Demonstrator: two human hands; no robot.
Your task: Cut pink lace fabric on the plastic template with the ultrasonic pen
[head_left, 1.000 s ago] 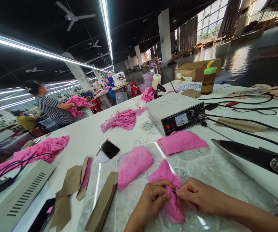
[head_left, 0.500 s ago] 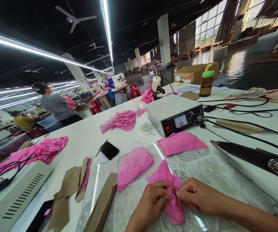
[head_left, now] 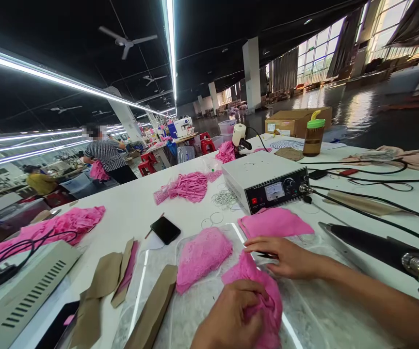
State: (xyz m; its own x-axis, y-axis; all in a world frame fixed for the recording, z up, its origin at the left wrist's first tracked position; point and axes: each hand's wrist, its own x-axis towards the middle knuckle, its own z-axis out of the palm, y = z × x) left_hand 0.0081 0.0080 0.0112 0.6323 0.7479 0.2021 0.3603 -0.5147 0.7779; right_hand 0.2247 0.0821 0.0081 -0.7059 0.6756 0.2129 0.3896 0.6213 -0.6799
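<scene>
My left hand [head_left: 233, 315] pinches a crumpled pink lace fabric piece [head_left: 269, 300] against the clear mat. Just beyond it, my right hand [head_left: 289, 257] hovers over the fabric's far end with fingers stretched forward. A slim dark tool [head_left: 266, 255] shows under those fingers, its kind unclear. To the left lies a folded pink lace stack [head_left: 204, 259]. Behind my right hand rests a smooth pink fabric stack [head_left: 277, 223].
A control box [head_left: 267, 184] with a meter stands at the back. On the right lies a black corded handpiece [head_left: 369, 237]. A phone [head_left: 165, 230], brown paper strips [head_left: 153, 308], pink strips [head_left: 191, 186] and a green-lidded bottle [head_left: 314, 138] sit around. A person in stripes [head_left: 107, 155] stands beyond.
My right hand has left its pinch on the fabric and moved up and away, fingers now extended with the dark tool visible. The left hand keeps its hold. The striped-top person shifted right.
</scene>
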